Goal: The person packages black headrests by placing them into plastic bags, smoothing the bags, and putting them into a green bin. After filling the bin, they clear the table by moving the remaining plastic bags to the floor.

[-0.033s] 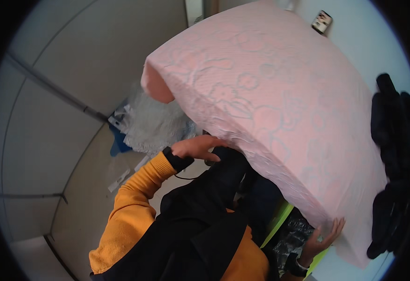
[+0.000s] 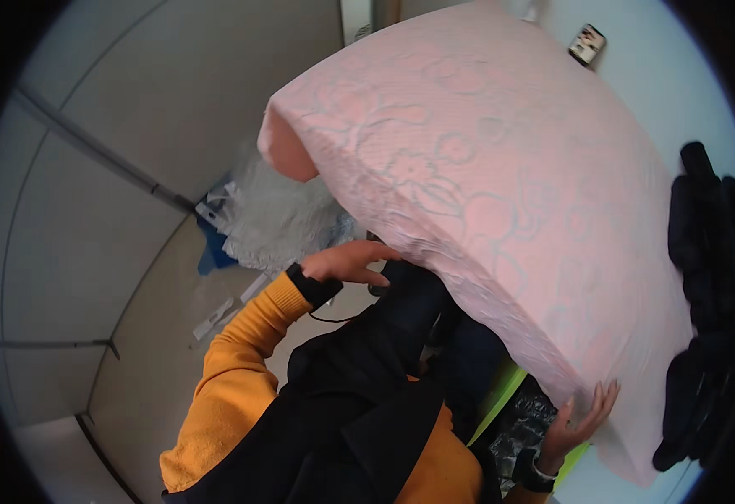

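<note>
A large pink quilted cloth (image 2: 502, 210) with embossed outlines of flowers and rounded shapes lies spread over a table, its near edge hanging down in front of me. My left hand (image 2: 350, 262) is at the middle of that near edge, fingers stretched and thumb apart; the fingertips reach the hem, and I cannot tell whether they press on it. Down at the near right corner, my right hand (image 2: 581, 424) rests spread-fingered against the cloth. Neither hand is closed on anything. On the far left, one corner of the cloth folds over and hangs loose.
A phone (image 2: 586, 44) lies on the white tabletop beyond the cloth. Dark, bulky fabric items (image 2: 703, 252) line the right side. Crumpled clear plastic (image 2: 279, 214) and a blue piece (image 2: 214, 250) are on the floor at left. Black plastic (image 2: 525, 424) sits beside a lime-green edge (image 2: 502, 395).
The view has shifted slightly, so cloth and phone appear a little lower and to the right. My right hand is slightly higher at the corner; both hands stay open.
</note>
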A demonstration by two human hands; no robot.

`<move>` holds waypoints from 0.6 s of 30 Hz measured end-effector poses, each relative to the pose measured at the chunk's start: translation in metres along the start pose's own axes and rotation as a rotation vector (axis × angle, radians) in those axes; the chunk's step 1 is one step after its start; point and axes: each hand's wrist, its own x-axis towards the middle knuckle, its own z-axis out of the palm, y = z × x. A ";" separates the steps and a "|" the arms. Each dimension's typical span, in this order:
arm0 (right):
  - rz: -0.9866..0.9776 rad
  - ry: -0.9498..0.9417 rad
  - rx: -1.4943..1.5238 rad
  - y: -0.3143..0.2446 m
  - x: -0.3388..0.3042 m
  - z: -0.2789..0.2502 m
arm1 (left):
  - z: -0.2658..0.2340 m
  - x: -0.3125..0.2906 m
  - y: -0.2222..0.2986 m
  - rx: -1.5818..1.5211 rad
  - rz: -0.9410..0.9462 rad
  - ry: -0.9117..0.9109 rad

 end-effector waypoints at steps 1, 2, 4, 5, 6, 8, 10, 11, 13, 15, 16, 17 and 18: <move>-0.029 -0.019 0.008 -0.019 0.025 0.008 | -0.003 -0.022 -0.020 -0.087 -0.106 0.058; -0.150 -0.096 0.072 -0.035 0.046 0.019 | -0.002 -0.043 -0.039 -0.176 -0.215 0.113; -0.288 -0.194 0.139 -0.064 0.082 0.032 | 0.000 -0.077 -0.076 -0.260 -0.355 0.178; -0.334 -0.253 0.146 -0.076 0.096 0.038 | 0.005 -0.090 -0.096 -0.323 -0.472 0.221; -0.380 -0.313 0.155 -0.088 0.109 0.046 | 0.015 -0.105 -0.120 -0.344 -0.485 0.233; -0.439 -0.387 0.167 -0.108 0.131 0.056 | 0.041 -0.133 -0.163 -0.350 -0.643 0.361; -0.468 -0.483 0.134 -0.124 0.149 0.066 | 0.066 -0.147 -0.192 -0.375 -0.731 0.415; -0.479 -0.534 0.116 -0.132 0.156 0.068 | 0.077 -0.155 -0.201 -0.534 -0.791 0.478; -0.488 -0.597 0.093 -0.141 0.168 0.074 | 0.106 -0.164 -0.216 -0.860 -0.910 0.612; -0.481 -0.661 0.068 -0.156 0.180 0.088 | 0.121 -0.166 -0.245 -0.997 -0.969 0.724; -0.490 -0.678 0.072 -0.164 0.183 0.095 | 0.127 -0.166 -0.260 -1.117 -1.012 0.835; -0.503 -0.671 0.043 -0.168 0.181 0.100 | 0.143 -0.169 -0.276 -1.239 -1.054 0.943; -0.515 -0.662 0.015 -0.171 0.178 0.104 | 0.158 -0.176 -0.290 -1.250 -1.074 0.942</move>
